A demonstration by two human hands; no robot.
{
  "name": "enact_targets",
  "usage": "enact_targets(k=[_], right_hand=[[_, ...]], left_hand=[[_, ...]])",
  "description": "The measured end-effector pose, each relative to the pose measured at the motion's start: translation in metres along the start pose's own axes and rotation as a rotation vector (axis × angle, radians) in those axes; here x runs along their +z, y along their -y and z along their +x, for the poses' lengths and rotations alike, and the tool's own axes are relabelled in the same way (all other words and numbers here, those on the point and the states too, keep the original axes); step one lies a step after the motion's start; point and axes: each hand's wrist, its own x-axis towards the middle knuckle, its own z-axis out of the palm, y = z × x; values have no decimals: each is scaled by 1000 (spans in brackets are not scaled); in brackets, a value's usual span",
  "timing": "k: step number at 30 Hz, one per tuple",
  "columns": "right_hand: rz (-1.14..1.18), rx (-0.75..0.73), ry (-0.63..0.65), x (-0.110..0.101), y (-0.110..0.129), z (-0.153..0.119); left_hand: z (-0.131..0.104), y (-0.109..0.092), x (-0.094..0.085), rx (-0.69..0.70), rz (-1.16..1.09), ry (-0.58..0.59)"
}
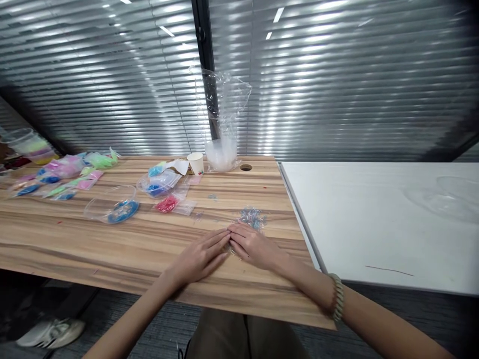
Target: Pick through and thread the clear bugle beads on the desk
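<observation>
My left hand and my right hand lie low on the wooden table, their fingertips touching each other. Both have their fingers stretched out side by side, palms down. A few small light pieces show between the hands; anything beneath the palms is hidden. Just beyond my right hand's fingers is a loose pile of small bluish, clear pieces. A bag of red pieces lies farther left, beside a flat clear bag.
Left of centre sits a clear container with blue contents. Behind are a lidded clear box, a paper cup and a tub in plastic wrap. Colourful bags cover the far left. A white table adjoins on the right.
</observation>
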Motion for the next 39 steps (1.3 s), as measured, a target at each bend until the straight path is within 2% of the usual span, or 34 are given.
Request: enact_targets(k=[9, 22, 26, 30, 34, 36, 39], right_hand=[[52, 1, 16, -4, 0, 1], [-66, 11, -14, -6, 1, -3], [-38, 10, 8, -8, 3, -2], [-21, 49, 30, -10, 4, -1], [-51, 9, 36, -9, 5, -1], [-74, -14, 27, -8, 6, -1], [-84, -19, 7, -7, 6, -1]], left_hand=[[-2, -1, -3, -79, -75, -10], [-6, 0, 0, -172, -61, -12], [-5, 2, 2, -249, -65, -80], [-7, 7, 5, -305, -80, -203], [-10, 10, 7, -346, -78, -284], [-11, 10, 9, -336, -68, -271], [-9, 7, 9, -294, -67, -190]])
